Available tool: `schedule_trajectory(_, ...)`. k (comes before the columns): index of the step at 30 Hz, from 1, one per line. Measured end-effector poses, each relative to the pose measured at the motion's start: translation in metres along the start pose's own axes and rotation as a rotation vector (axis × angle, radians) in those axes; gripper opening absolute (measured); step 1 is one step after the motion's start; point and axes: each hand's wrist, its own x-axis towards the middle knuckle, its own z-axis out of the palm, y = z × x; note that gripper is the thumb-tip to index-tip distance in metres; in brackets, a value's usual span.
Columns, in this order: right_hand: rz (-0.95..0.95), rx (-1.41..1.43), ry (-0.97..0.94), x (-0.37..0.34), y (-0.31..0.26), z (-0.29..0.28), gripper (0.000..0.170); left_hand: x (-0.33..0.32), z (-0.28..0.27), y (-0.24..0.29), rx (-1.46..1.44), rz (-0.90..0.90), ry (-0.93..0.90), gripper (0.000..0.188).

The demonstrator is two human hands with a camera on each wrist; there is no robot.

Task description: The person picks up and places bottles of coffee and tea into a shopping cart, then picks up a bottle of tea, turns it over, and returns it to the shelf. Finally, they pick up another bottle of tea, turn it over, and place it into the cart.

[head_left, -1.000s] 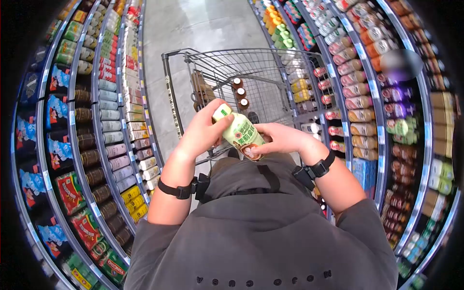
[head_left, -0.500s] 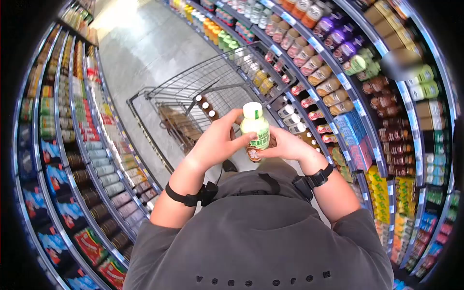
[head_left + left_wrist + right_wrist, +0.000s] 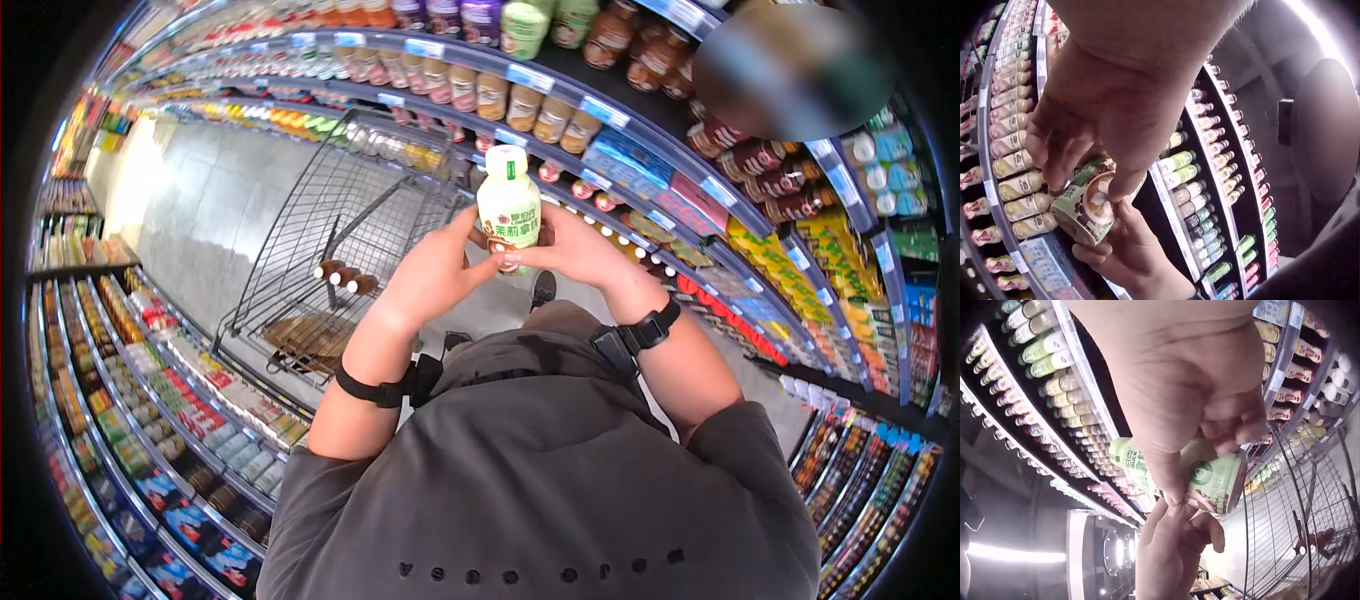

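Note:
A pale green drink bottle (image 3: 510, 212) with a white cap stands upright between my two hands in the head view, its label toward me. My left hand (image 3: 425, 270) grips its left side, and my right hand (image 3: 585, 250) holds the right side, with the thumbs meeting low on the front. From the left wrist, the bottle's lower part (image 3: 1088, 206) shows a white flower on the label, and the base faces that camera. In the right wrist view, the bottle (image 3: 1213, 475) lies across beneath my right hand, with the left thumb and fingers beside it.
A wire shopping cart (image 3: 300, 215) stands ahead to the left. Inside it are brown bottles with white caps (image 3: 345, 277) and a brown, flat item (image 3: 310, 340). Shelves of bottled drinks (image 3: 540, 110) curve along the front and right, and more shelves (image 3: 190, 400) line the left.
My body has turned right, so the cart and floor have swung left in view and the right shelves now lie ahead. The bottle has gone from tilted to upright and its label has turned toward me.

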Motion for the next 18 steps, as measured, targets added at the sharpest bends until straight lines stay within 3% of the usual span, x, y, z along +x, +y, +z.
schedule_trajectory(1, -0.016, 0.003, 0.017, -0.001, 0.002, -0.013, 0.069, 0.014, 0.001, 0.009, 0.055, -0.111, -0.123, 0.063)
schedule_trajectory(4, -0.037, 0.015, 0.043, -0.006, -0.001, -0.054, 0.069, 0.054, 0.017, 0.030, 0.106, -0.141, -0.179, 0.061)
schedule_trajectory(8, -0.037, -0.050, 0.087, -0.008, -0.009, -0.107, 0.069, 0.104, 0.043, 0.039, 0.047, -0.053, -0.141, 0.057)
schedule_trajectory(9, -0.068, -0.038, 0.095, -0.008, -0.010, -0.117, 0.069, 0.114, 0.048, 0.045, 0.040, -0.036, -0.123, 0.039)
schedule_trajectory(16, -0.137, -0.057, 0.123, -0.002, -0.016, -0.175, 0.069, 0.170, 0.071, 0.063, 0.040, 0.029, -0.083, 0.051)
schedule_trajectory(18, -0.118, -0.030, 0.175, 0.003, -0.017, -0.181, 0.069, 0.180, 0.073, 0.060, 0.048, 0.080, -0.044, 0.063)
